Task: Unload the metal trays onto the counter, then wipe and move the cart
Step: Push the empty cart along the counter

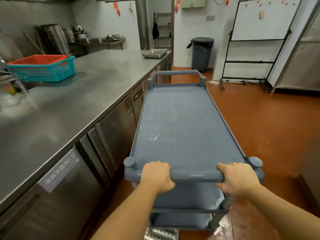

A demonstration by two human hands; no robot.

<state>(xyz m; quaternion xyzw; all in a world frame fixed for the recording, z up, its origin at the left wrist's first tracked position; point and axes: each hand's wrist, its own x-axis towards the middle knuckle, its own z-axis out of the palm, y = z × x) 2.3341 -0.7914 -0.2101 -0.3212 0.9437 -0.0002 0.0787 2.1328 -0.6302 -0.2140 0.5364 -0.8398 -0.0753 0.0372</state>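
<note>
The left hand [156,177] and right hand [237,179] grip the near handle [196,176] of the grey utility cart [181,127], fingers curled round the bar; the cart stands just beside the steel worktop [97,84] — a teal basket [43,71] sits on it at left; a metal tray [154,53] rests at its far end.

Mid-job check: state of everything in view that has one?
cart: top shelf bare, alongside the counter.
left hand: grips the cart handle.
right hand: grips the same handle.
metal tray: on the counter's far end.
teal basket: on the counter, something red inside.
bin: bag-lined, uncovered.
</note>
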